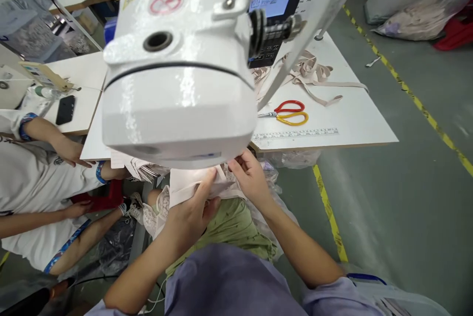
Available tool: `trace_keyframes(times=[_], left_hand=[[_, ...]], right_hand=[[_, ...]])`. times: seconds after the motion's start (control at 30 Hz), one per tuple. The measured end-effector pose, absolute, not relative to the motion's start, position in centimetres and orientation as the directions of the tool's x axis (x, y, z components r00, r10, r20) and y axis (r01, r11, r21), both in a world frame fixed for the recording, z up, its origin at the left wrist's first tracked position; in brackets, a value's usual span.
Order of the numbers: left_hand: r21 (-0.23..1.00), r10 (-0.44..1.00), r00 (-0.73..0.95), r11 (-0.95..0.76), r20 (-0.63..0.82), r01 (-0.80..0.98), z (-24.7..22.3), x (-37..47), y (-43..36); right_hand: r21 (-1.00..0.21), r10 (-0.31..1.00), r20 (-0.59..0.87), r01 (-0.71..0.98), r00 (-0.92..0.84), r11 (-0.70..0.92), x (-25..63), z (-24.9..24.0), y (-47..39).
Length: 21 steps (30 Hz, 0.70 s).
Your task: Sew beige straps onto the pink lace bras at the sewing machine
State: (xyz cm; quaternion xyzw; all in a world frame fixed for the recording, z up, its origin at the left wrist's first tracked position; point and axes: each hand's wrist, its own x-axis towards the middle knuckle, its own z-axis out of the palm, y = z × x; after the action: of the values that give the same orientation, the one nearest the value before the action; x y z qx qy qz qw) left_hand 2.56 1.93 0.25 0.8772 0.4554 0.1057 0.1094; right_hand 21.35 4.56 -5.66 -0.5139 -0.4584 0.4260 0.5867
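Note:
A pale pink fabric piece with lace (185, 185) lies across my lap, close under the front of a white sewing machine (177, 109). My left hand (195, 207) grips the fabric, thumb and fingers pressed on it. At the table's front edge, my right hand (249, 178) pinches the right part of the same fabric between thumb and forefinger. The machine's head hides the needle area and the fabric's far edge. A stack of pale pink fabric pieces (138, 165) hangs at the table edge, left of my hands.
On the white table (354, 119) lie red-and-yellow-handled scissors (291, 113), a ruler strip (299, 133) and a heap of beige straps (310, 72). A control screen (273, 3) stands behind the machine. A co-worker (33, 173) sits at the left, near a black phone (65, 110). Filled plastic bags (417, 5) stand on the floor.

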Motion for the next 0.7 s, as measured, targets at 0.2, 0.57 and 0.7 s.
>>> trace_keyframes(times=[0.2, 0.57, 0.7], left_hand=[[0.322, 0.863, 0.483, -0.503, 0.146, 0.802, -0.5, 2.4, 1.1], [0.204, 0.711, 0.643, -0.700, 0.283, 0.684, -3.1, 5.3, -6.0], [0.590, 0.747, 0.665, -0.548, 0.024, 0.593, -3.7, 3.9, -6.9]], right_hand=[[-0.989, 0.977, 0.103, -0.087, 0.187, 0.121, 20.7, -5.5, 3.9], [-0.972, 0.984, -0.158, -0.190, 0.082, -0.140, 20.8, -4.7, -3.2], [-0.974, 0.985, -0.138, -0.195, 0.106, -0.116, 21.4, -4.9, -4.5]])
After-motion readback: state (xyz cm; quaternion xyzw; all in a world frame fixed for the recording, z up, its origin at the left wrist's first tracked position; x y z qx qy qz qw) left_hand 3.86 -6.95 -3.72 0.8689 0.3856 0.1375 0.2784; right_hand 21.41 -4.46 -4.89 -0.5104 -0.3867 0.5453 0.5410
